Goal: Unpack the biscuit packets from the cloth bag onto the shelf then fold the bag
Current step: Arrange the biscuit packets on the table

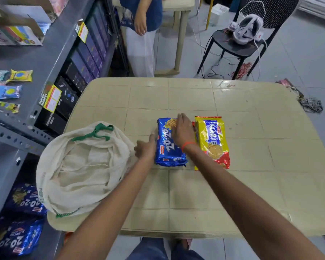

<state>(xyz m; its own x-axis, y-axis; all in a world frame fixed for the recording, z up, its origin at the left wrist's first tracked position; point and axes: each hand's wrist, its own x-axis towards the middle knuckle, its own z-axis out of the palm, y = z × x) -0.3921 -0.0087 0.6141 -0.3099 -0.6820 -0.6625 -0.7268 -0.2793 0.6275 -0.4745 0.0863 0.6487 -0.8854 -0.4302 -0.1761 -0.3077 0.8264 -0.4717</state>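
Note:
A blue 20-20 biscuit packet (168,149) lies on the beige table (251,147), stacked on another blue packet. Beside it on the right lies a yellow Marie packet (214,141). My left hand (145,148) rests against the blue packet's left edge. My right hand (183,131) lies on top of the blue packet, fingers spread over its right side. The cream cloth bag (83,166) with green handles sits slumped and open at the table's left edge.
A grey metal shelf (26,59) stands to the left, with small snack packets and boxes on it and blue 20-20 packets (17,222) on a lower level. A person (141,34) stands beyond the table. A black chair (238,45) holds a device.

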